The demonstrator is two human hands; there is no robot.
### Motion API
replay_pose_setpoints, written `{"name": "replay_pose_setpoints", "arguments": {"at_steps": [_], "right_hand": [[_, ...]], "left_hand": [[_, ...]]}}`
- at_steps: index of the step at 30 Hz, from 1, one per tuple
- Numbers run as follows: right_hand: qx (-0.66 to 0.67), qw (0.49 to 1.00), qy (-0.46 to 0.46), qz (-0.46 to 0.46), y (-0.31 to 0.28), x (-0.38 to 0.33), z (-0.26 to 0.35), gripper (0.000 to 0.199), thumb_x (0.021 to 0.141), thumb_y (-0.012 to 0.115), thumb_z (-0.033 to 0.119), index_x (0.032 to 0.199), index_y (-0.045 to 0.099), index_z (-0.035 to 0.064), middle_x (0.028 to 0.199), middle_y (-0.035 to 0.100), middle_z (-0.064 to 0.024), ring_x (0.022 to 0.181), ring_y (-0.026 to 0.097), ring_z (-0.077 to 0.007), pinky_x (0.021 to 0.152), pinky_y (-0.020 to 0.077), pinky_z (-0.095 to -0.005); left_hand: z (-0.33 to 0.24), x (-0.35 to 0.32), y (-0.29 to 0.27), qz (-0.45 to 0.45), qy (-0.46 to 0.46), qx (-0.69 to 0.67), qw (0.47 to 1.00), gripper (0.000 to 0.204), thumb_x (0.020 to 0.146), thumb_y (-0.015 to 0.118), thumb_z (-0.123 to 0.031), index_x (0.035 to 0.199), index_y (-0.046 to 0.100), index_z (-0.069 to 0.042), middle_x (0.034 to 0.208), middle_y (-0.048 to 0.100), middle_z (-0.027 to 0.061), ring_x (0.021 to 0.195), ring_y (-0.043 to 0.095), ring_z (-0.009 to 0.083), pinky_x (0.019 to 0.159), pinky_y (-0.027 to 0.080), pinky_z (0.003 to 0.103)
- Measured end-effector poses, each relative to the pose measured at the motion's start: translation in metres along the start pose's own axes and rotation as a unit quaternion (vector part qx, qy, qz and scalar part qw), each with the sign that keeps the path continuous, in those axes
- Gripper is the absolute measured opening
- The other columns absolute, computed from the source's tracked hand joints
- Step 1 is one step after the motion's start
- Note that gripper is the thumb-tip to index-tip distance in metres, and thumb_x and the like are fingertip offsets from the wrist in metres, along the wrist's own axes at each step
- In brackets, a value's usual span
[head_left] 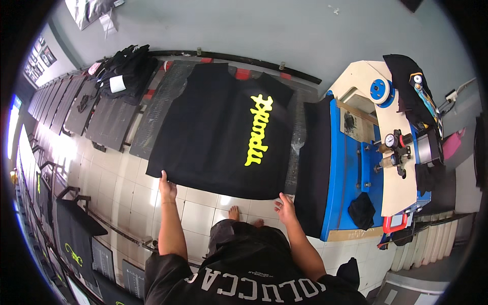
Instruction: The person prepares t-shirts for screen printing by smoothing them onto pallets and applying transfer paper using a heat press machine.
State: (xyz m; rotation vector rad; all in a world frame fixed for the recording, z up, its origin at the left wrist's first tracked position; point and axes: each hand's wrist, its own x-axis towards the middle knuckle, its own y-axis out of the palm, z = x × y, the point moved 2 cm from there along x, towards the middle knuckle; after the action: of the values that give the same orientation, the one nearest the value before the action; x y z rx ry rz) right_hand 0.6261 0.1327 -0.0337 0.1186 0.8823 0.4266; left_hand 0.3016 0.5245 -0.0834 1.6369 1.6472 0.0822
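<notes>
A black shirt panel (208, 132) with a curved neckline and bright yellow lettering (258, 131) lies spread over a dark, worn board (161, 109). Its lower edge hangs past the board toward me. At the near left corner of that edge, my left hand (168, 188) is closed on the cloth, thumb and finger at the hem. My right hand (285, 207) pinches the near right corner, its other fingers curled below. The cloth between my hands is nearly flat.
To the right stands a blue and cream heat press (335, 168) with a pressure gauge (390, 140), black cloth lying along its left side. A pile of black fabric (127, 71) sits at the back left. Rows of grey boards (109, 119) stretch left. Printed black pieces (73, 244) lie lower left.
</notes>
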Motion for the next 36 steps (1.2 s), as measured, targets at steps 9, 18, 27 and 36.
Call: {"name": "replay_pose_setpoints", "arguments": {"at_steps": [9,18,27,36], "right_hand": [[-0.159,0.977,-0.126,-0.067,-0.019,-0.018,-0.020,0.020,0.091,0.067,0.026,0.095,0.060,0.0072,0.071,0.051,0.0023,0.056,0.048,-0.0062,0.049,0.0399,-0.0231],[-0.278,0.941,-0.187,0.036,0.010,-0.120,0.073,0.033,0.095,0.060,0.019,0.122,0.057,0.0008,0.116,0.064,-0.0124,0.081,0.066,-0.0141,0.068,0.0534,-0.0272],[-0.229,0.484,-0.613,-0.581,-0.111,-0.254,0.251,0.031,0.102,0.046,0.022,0.116,0.052,-0.0048,0.105,0.057,-0.0146,0.096,0.055,-0.0219,0.089,0.0451,-0.0361],[-0.237,0.610,-0.579,-0.486,-0.164,-0.226,0.253,0.033,0.104,0.037,0.030,0.114,0.049,0.0004,0.097,0.052,-0.0068,0.081,0.048,-0.0124,0.073,0.0417,-0.0265]], "left_hand": [[-0.005,-0.045,-0.024,-0.078,-0.020,0.066,0.995,0.033,0.095,0.062,-0.028,0.120,0.050,-0.009,0.129,0.052,0.0057,0.119,0.049,0.0255,0.099,0.042,0.041],[0.012,-0.062,0.054,-0.207,0.383,0.592,0.678,0.042,0.079,0.063,-0.007,0.118,0.054,0.007,0.118,0.059,0.0234,0.112,0.054,0.0384,0.100,0.040,0.045],[0.181,-0.068,0.337,0.361,0.423,0.721,0.414,0.068,0.096,0.051,-0.043,0.144,0.035,0.003,0.152,0.030,0.0197,0.143,0.022,0.0381,0.117,0.020,0.048],[0.279,0.004,0.452,0.368,0.431,0.727,0.386,0.073,0.099,0.036,-0.050,0.148,0.024,0.003,0.156,0.022,0.0198,0.146,0.016,0.0360,0.119,0.013,0.048]]}}
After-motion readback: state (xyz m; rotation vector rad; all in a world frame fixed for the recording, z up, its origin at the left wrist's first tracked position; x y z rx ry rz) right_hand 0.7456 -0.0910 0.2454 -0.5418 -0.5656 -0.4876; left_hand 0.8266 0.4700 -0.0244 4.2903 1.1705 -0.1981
